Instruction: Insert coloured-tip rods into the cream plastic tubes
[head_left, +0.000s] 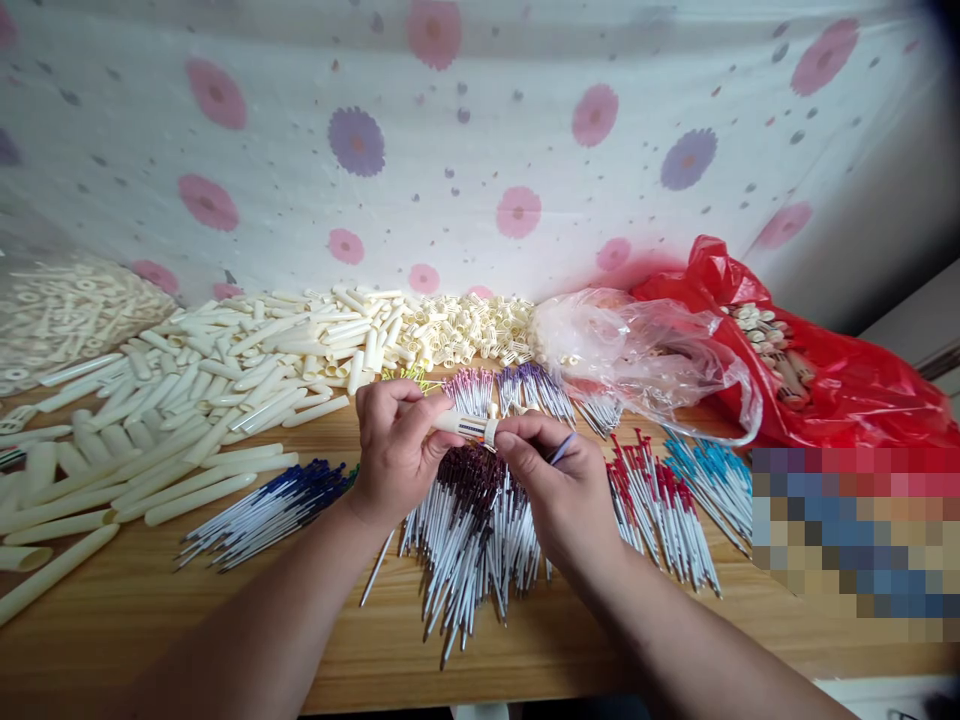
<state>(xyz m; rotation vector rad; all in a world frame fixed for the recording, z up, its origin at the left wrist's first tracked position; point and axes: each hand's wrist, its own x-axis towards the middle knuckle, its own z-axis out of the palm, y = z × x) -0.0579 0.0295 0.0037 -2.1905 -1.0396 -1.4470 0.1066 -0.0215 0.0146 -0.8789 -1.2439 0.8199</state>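
My left hand point(394, 450) is closed around a cream pen barrel point(466, 428) that holds several coloured refills. My right hand point(551, 485) pinches the barrel's open end with thumb and forefinger and keeps a purple refill point(562, 448) tucked between its fingers. Both hands hover over a pile of dark-tipped pen refills point(469, 535) on the wooden table point(225, 620).
Cream pen barrels point(225, 380) cover the left of the table. Blue refills point(266, 510) lie at front left, red refills point(660, 510) and light-blue refills point(712, 480) at right. A clear bag point(645, 350) and a red bag point(825, 370) of parts sit behind. Floral cloth point(450, 150) hangs at the back.
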